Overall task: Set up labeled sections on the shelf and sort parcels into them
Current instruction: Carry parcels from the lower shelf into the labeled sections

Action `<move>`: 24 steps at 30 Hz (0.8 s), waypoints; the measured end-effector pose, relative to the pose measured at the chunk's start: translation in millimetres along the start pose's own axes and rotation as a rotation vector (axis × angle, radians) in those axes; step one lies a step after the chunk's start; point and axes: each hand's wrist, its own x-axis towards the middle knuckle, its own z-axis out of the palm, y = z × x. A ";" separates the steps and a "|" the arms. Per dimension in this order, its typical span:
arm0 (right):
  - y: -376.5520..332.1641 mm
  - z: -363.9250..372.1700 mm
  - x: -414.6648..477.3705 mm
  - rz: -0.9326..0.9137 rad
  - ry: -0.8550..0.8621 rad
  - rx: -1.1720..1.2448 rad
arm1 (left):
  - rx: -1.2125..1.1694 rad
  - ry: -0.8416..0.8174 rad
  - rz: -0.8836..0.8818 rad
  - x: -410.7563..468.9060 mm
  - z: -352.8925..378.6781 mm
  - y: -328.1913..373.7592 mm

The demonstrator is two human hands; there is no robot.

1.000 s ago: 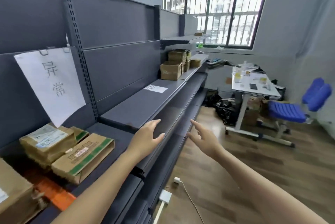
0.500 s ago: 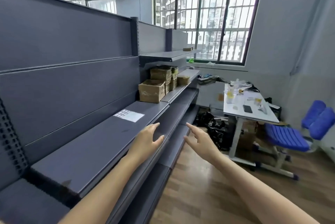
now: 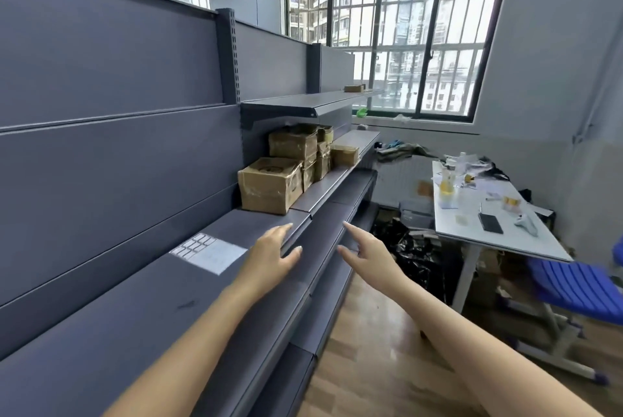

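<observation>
Here, shelf (image 3: 101,332): is running along the left wall.
label sheet (image 3: 209,253): is lying flat on the shelf, just left of the left hand.
left hand (image 3: 269,256): is hovering over the shelf's front edge, fingers straight, gripping nothing.
parcels (image 3: 271,185): are sitting stacked further along the shelf.
right hand (image 3: 369,254): is reaching out beside the shelf, fingers open, holding nothing.
counter (image 3: 505,248): is standing at right, carrying small clutter.

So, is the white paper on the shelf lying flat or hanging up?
Lying flat: the white paper rests on the shelf top, its printed grid facing up, beside the open left hand.
</observation>
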 end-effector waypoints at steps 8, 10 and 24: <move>49.6 -3.6 166.4 -0.027 -0.008 0.028 | 0.021 0.017 0.032 176.1 27.9 -29.7; 66.7 -2.8 194.8 -0.013 -0.021 0.036 | 0.024 0.009 0.017 207.3 38.2 -35.6; 183.9 13.7 427.6 -0.127 -0.180 0.062 | 0.094 0.134 -0.187 393.3 107.6 -94.4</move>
